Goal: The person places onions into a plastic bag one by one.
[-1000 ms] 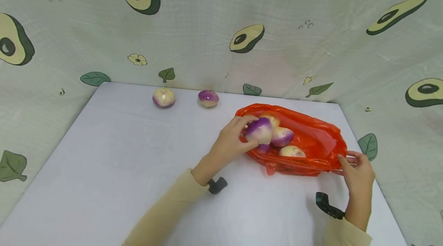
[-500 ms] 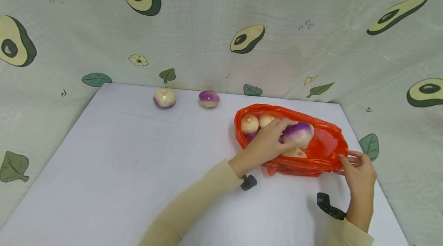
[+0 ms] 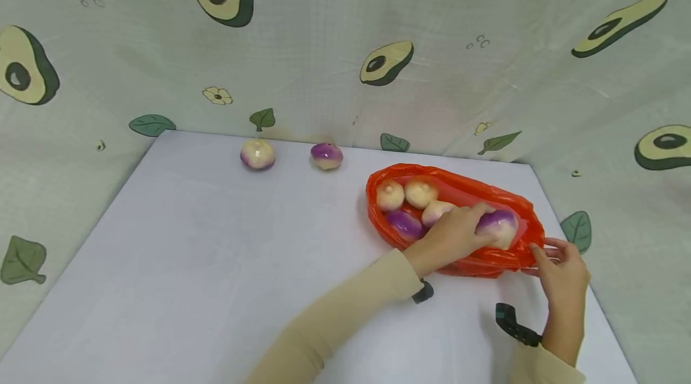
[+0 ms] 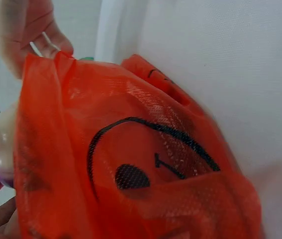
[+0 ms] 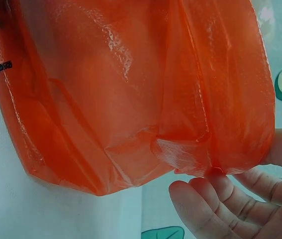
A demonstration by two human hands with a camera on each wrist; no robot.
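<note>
A red plastic bag (image 3: 453, 179) lies open on the table's right side. My left hand (image 3: 456, 231) reaches over its near rim and holds a purple-and-white turnip (image 3: 499, 228) inside the bag's right half. Several other turnips rest in the bag, among them a pale one (image 3: 421, 192) and a purple one (image 3: 405, 225). With thumb and fingers my right hand (image 3: 562, 270) pinches the bag's right end; the right wrist view shows these fingers (image 5: 195, 204) at the rim. In the left wrist view the bag (image 4: 131, 149) hides part of the held turnip (image 4: 4, 144).
Two more turnips stand near the table's back edge, a pale one (image 3: 257, 154) at the left and a purple-topped one (image 3: 326, 156) to its right. Behind the white table (image 3: 189, 252) hangs a cloth (image 3: 313, 42) printed with avocados and leaves.
My left hand has carried the turnip rightward from the bag's left end to its right half, uncovering the turnips on the left. The right hand keeps its hold on the bag.
</note>
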